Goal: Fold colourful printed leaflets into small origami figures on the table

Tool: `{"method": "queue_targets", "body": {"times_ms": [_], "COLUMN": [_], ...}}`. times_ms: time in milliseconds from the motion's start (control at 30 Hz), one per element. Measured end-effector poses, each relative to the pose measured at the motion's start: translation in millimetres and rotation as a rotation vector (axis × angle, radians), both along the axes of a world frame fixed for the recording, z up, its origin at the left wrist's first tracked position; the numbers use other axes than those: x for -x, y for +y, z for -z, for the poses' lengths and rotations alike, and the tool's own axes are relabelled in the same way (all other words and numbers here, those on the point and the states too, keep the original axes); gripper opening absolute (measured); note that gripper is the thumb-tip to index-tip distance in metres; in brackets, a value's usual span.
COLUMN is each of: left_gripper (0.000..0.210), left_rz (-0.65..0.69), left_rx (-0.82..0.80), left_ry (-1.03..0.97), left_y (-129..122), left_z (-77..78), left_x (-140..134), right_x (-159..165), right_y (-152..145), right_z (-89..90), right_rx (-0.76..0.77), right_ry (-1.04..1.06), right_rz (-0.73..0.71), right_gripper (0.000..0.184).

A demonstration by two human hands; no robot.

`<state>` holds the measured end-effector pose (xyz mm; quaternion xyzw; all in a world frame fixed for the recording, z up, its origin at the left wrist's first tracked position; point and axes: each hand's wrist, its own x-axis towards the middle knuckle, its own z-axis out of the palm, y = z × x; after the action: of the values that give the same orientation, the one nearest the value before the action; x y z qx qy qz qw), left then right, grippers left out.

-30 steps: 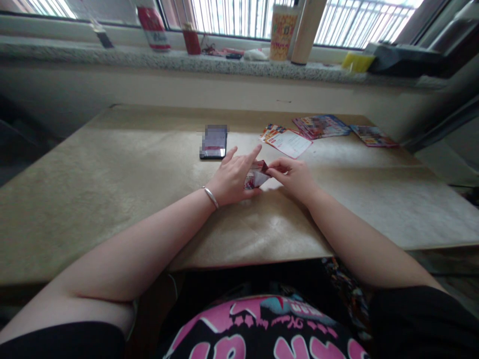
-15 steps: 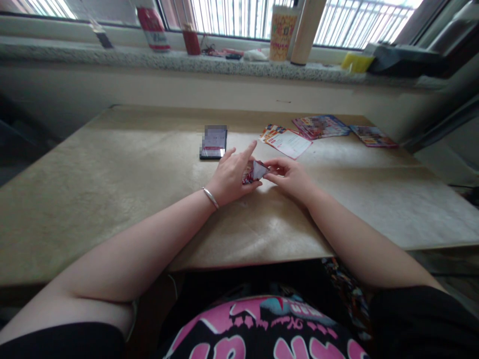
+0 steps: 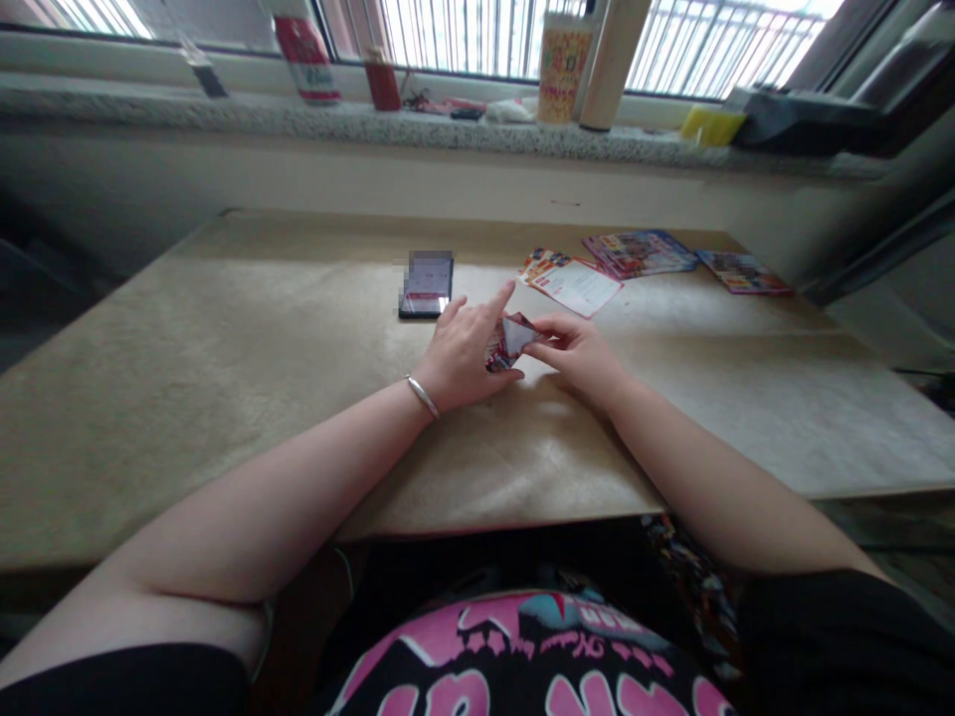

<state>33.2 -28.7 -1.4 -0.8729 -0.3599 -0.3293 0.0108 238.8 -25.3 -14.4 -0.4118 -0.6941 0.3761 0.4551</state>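
Note:
A small folded piece of printed paper (image 3: pixel 517 336), reddish with a pale triangular face, is between my two hands near the middle of the table. My left hand (image 3: pixel 464 348) rests against its left part, index finger stretched forward and thumb apart below, covering that side. On the right, the thumb and fingers of my right hand (image 3: pixel 576 353) pinch the paper's corner. A phone (image 3: pixel 427 284) with a lit screen lies just beyond my left hand.
Several printed cards, a white one (image 3: pixel 578 286) on top, lie beyond my right hand. Farther right are a colourful pile (image 3: pixel 642 254) and another small stack (image 3: pixel 744 271). A red can (image 3: pixel 305 60) and a patterned cup (image 3: pixel 563 70) stand on the windowsill (image 3: pixel 448 129).
The pale face of the folded paper has shifted slightly right and its upper corner shows more. My right hand has moved very little; my left hand stays in nearly the same place.

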Motion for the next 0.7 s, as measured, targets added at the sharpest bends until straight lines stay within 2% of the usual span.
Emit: {"method": "queue_targets", "body": {"times_ms": [133,333,533,700], "left_gripper": [0.112,0.094,0.083,0.061], "left_rz": [-0.031,-0.039,-0.039,0.004], "left_rx": [0.016,-0.028,-0.033,-0.077], "left_ry": [0.014,-0.035,-0.014,-0.022], "left_y": [0.4,2.1,3.6,3.0], "left_z": [2.7,2.9,2.3,3.9], "left_x": [-0.7,-0.6,-0.5,-0.7], "right_x": [-1.5,-1.4,-0.3,1.2], "right_y": [-1.1,-4.6,-3.2,-6.0], "right_z": [-3.3,-10.0,-7.2,-9.2], "right_rx": [-0.002,-0.025,-0.035,-0.087], "right_ry": [0.008,-0.047,-0.003,-0.009], "right_rz": [0.028,0.058,0.077,0.093], "right_gripper": [0.031,0.031,0.024,0.018]}}
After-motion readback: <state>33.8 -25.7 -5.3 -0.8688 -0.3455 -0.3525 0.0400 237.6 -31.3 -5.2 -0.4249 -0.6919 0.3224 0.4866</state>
